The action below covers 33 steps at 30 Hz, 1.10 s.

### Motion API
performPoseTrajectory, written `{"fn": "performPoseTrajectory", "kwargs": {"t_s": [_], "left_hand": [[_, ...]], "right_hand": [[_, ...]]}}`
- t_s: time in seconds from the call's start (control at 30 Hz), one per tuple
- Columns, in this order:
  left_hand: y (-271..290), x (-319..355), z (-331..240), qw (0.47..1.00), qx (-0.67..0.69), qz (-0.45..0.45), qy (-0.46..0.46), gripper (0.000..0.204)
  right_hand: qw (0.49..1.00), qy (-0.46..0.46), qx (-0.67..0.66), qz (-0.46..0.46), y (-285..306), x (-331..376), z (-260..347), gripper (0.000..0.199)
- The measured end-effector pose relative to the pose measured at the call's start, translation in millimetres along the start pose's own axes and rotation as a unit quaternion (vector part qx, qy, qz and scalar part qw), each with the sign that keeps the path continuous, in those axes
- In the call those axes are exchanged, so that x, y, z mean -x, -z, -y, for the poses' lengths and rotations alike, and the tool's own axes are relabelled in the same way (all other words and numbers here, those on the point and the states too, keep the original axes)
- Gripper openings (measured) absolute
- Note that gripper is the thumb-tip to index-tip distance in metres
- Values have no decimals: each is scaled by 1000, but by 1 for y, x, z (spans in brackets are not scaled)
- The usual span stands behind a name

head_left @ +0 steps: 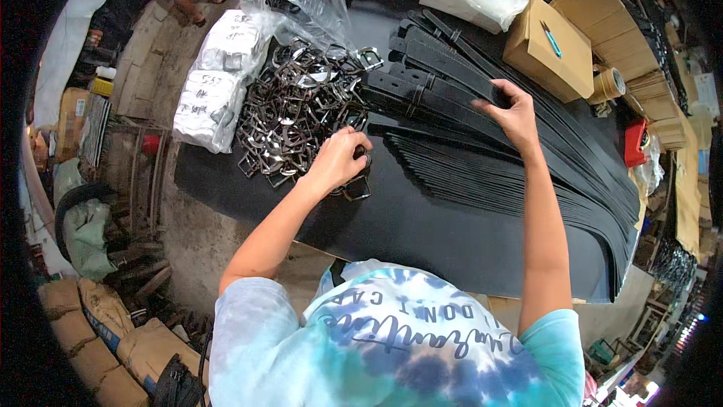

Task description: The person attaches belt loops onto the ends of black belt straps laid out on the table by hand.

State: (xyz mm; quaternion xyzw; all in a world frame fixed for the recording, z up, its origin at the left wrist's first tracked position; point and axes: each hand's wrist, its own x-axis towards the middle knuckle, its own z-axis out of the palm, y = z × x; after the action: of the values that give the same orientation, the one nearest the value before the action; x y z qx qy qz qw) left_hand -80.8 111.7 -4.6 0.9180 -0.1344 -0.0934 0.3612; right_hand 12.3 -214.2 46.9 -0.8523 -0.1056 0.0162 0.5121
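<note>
The person's left hand (339, 158) is at the near side of a heap of metal buckles (290, 109) by the worktop's (452, 234) left edge; its fingers are curled, but whether they grasp a buckle cannot be told. The right hand (517, 117) is over black straps (474, 173) fanning toward the near right corner, thumb and forefinger bent toward each other; whether they pinch a strap is unclear. White packs (207, 109) line the left edge.

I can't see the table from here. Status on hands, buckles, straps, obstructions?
Left hand at the buckle pile, grip unclear. Right hand over black straps, grip unclear. Cardboard box past right hand, not between hands.
</note>
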Motion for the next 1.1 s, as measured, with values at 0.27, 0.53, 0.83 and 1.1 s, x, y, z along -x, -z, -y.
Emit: {"fn": "performPoseTrajectory", "kwargs": {"t_s": [0.27,0.53,0.83,1.1], "left_hand": [[8,-18,2,991,127,44,27,12],[2,-39,-6,746,630,5,215,12],[6,-66,-40,525,834,-36,166,21],[3,-67,-16,572,814,41,97,30]], "right_hand": [[997,-18,-36,60,15,16,19,31],[994,2,-35,104,18,30,27,33],[997,12,59,53,13,23,36,31],[999,-12,-25,46,19,19,29,22]]}}
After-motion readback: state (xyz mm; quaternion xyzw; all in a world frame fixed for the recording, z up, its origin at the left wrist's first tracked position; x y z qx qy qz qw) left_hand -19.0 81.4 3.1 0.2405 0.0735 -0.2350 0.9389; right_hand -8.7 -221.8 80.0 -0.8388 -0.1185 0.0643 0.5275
